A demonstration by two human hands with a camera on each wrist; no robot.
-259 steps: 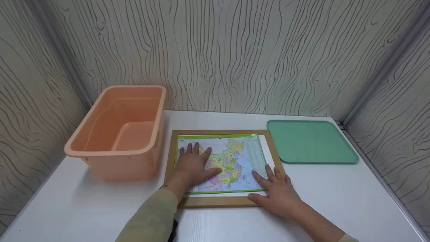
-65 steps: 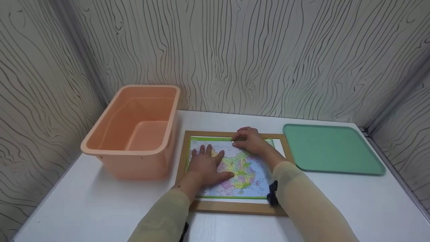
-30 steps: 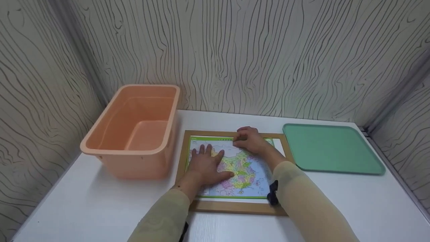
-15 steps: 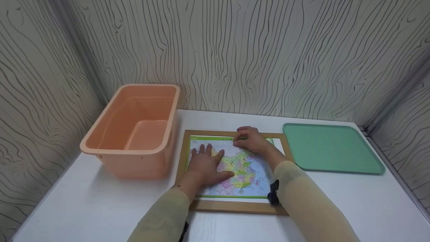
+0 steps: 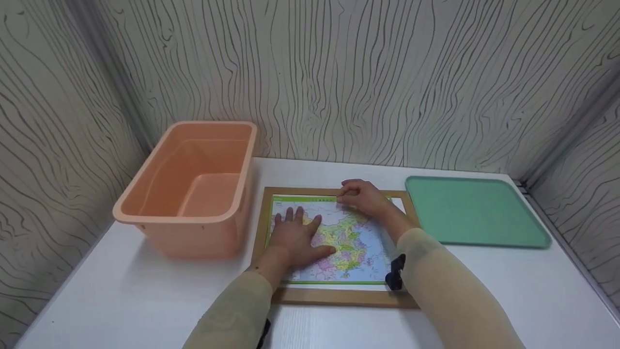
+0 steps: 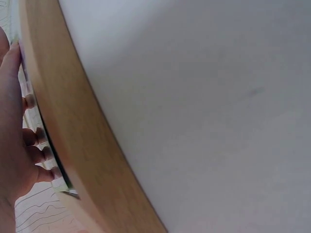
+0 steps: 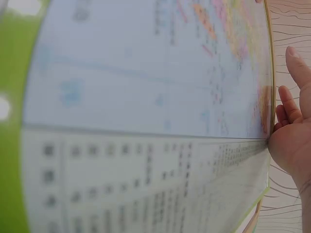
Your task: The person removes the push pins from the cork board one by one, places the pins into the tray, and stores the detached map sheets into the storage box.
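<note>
Here the left hand (image 5: 295,237) lies flat on the map sheet (image 5: 351,242), fingers (image 5: 296,214) straight and spread, pressing its left half. The sheet sits inside a wooden frame (image 5: 339,296) at the middle of the white table (image 5: 121,295). At the sheet's 12 o'clock edge the right hand (image 5: 364,196) has its fingers curled at the border; whether they pinch it cannot be told. An empty peach bin (image 5: 189,186) stands at the frame's 9 o'clock, a green tray (image 5: 472,211) at its 3 o'clock.

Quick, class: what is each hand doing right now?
Left hand: open, flat on the map.
Right hand: fingers curled at the map's far edge; grip unclear.
</note>
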